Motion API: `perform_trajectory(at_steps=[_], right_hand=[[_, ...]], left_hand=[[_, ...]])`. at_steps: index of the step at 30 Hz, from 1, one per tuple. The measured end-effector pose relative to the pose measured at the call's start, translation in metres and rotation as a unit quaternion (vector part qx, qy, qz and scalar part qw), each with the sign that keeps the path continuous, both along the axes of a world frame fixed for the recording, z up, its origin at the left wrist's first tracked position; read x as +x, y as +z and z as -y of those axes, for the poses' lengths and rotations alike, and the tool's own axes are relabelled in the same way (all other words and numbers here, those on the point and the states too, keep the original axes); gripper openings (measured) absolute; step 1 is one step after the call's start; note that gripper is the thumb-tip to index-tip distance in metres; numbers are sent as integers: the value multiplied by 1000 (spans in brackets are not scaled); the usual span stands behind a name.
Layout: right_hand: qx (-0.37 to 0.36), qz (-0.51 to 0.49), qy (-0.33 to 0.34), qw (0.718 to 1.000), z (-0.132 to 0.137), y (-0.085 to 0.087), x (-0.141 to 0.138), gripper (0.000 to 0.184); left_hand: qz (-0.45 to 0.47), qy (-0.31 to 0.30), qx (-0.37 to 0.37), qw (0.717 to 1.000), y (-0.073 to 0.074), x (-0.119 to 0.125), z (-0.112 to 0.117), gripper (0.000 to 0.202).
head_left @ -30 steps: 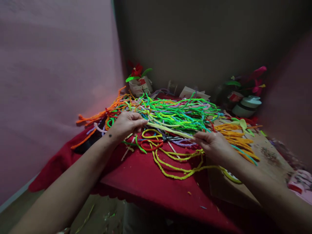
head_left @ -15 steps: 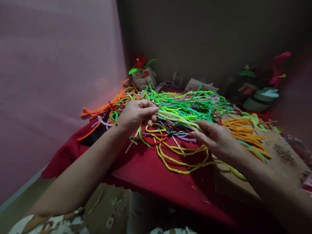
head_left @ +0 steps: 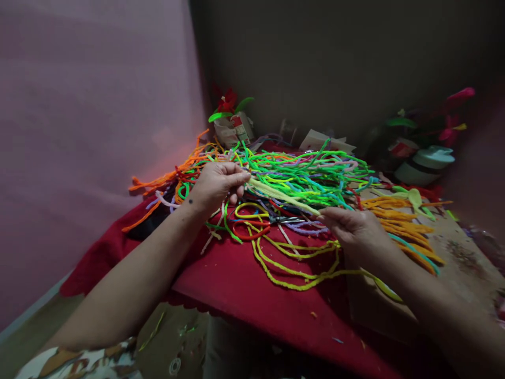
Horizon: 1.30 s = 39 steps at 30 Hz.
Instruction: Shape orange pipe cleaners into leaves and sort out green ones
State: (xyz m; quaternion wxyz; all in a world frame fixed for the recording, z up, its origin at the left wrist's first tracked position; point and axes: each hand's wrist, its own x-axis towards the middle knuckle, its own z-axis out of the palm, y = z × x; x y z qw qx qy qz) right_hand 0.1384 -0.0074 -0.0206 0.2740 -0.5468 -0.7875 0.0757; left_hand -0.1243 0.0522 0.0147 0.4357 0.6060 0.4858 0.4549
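Stretched between my two hands is a pale yellow bundle of pipe cleaners [head_left: 282, 195]. My left hand [head_left: 224, 181] pinches its left end between thumb and fingers. At the other end my right hand [head_left: 349, 223] is closed on it, the strands drawn close together there. Behind the bundle lies a big heap of green pipe cleaners [head_left: 315, 176] mixed with other colours. Just below it are scissors [head_left: 290, 219], with yellow and red loops at their left. Long yellow pipe cleaners [head_left: 284, 284] curve across the red cloth nearer to me.
Orange pipe cleaners [head_left: 402, 226] lie on a cardboard sheet [head_left: 465, 263] at the right. A lidded jar [head_left: 426, 164] and pink flowers stand behind them. A red flower [head_left: 226, 102] stands at the back left. The red tablecloth [head_left: 252, 295] hangs over the table's front edge.
My right hand has closed its fingers on the right end of the pale yellow bundle, and the spread strands are now gathered narrow. My left hand has shifted slightly left.
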Motion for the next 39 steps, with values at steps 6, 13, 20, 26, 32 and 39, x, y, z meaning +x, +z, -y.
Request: perform_trajectory(at_steps=[6,13,20,26,32,39], right_hand=[[-67,1,-3,998,-2,-3,-6,33],[-62,11,-1,998,-4,-15,-5,32],[24,35,24,999,-3,-17,-9,28],[13,35,22,999,-1,-19,-11,26],[8,71,16,997,0,-22,-13,23],[32,115,7,993,1,-25,-14,24]], left_hand=[[5,-26,-46,999,-18,-5,-9,16],[-18,-30,-65,997,-25,-7,-14,15],[-159,-48,43,985,-21,-7,-10,15],[-336,52,324,883,-24,6,-3,14],[-438,-64,385,810,-36,26,7,42],[-526,-85,374,759,-46,44,16,46]])
